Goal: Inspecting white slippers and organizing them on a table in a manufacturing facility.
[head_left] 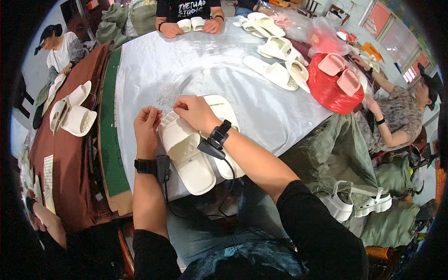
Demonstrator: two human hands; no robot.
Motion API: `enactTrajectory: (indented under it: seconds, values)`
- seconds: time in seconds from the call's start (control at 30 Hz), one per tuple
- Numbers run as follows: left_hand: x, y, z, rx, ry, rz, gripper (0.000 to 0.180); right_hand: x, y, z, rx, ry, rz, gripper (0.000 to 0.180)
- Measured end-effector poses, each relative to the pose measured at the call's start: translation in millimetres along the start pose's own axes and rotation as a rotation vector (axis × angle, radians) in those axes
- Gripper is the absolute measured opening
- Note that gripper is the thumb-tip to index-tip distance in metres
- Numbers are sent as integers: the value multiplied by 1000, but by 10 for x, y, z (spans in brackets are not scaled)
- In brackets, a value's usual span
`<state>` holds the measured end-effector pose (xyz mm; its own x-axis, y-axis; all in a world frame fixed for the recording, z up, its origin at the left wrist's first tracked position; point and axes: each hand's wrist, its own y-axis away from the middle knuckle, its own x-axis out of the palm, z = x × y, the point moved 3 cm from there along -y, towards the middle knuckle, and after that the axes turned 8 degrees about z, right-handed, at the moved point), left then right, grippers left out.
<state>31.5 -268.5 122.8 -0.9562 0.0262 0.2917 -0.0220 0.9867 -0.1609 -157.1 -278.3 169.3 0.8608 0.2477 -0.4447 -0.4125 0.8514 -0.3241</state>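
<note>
I see my left hand (147, 122) and right hand (195, 111), fingers pinched together at the straps of a cream sandal pair (196, 149) on the white table (154, 70), apparently mid-job, other sandals (275, 70) waiting.

A footwear workshop, by the look of it: several people sit around a long table (186, 60) covered in shiny white sheeting, cream slippers (275, 70) lie in pairs at upper right, more are stacked at left, and stuffed sacks (116, 23) fill the top.
</note>
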Motion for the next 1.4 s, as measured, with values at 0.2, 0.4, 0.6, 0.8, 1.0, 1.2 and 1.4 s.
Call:
enactTrajectory:
  seconds: [0.2,0.4,0.6,0.8,1.0,1.2,1.4]
  values:
    - [-58,40,-48,-3,-41,-10,13,-73,54,123,-119,77,-56,18]
    - [-177,57,-15,0,-68,-63,16,-348,651,819,-338,431,17,10]
    - [58,-20,-111,38,32,-10,15,-335,1377,704,9,580,361,24]
    - [66,70,-384,229,-173,-32,11,70,1206,442,-154,710,241,47]
    - [188,546,-1226,502,85,39,8,65,1068,331,196,618,302,53]
    - [-390,1704,-2371,905,435,264,28,19,1154,359,40,630,234,59]
    - [-435,1702,-1998,663,-77,-266,9,26,1154,135,-70,662,202,57]
